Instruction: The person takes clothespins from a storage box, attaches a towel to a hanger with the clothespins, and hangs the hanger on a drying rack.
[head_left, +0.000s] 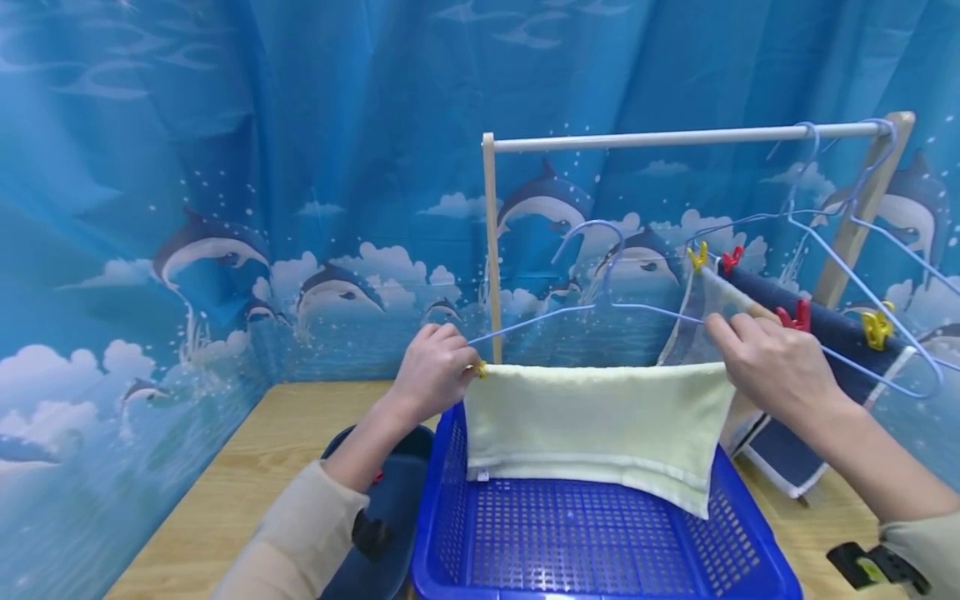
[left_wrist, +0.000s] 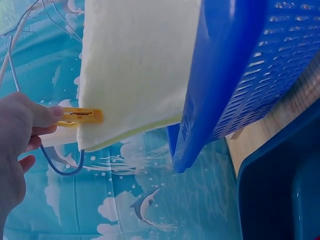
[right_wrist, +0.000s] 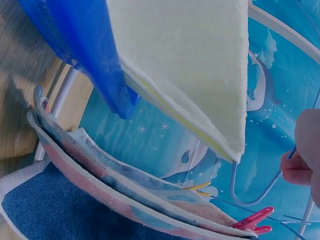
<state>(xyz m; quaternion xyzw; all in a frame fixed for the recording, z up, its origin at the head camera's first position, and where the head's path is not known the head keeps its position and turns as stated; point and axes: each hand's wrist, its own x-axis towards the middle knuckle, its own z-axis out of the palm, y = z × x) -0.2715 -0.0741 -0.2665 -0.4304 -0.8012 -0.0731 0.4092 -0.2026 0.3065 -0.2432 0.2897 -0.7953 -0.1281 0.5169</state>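
A pale yellow towel (head_left: 592, 425) hangs folded over a blue wire hanger (head_left: 592, 222), held up above a blue plastic basket (head_left: 442, 533). My left hand (head_left: 437, 371) pinches a yellow clothespin (left_wrist: 85, 116) between thumb and fingers; its jaws sit on the towel's left end. At the other side, my right hand (head_left: 776, 362) grips the hanger's wire, just beyond the towel's right end. The right wrist view shows those fingers (right_wrist: 296, 170) curled round the wire, with no clothespin on that corner of the towel.
Behind stands a drying rack with a white rail (head_left: 675, 137). On its right side hang hangers with a dark blue towel (head_left: 787, 454) and a patterned cloth, held by red (head_left: 795, 317) and yellow clothespins (head_left: 877, 325). A dark teal tub (head_left: 397, 508) sits left of the basket on the wooden table (head_left: 247, 475).
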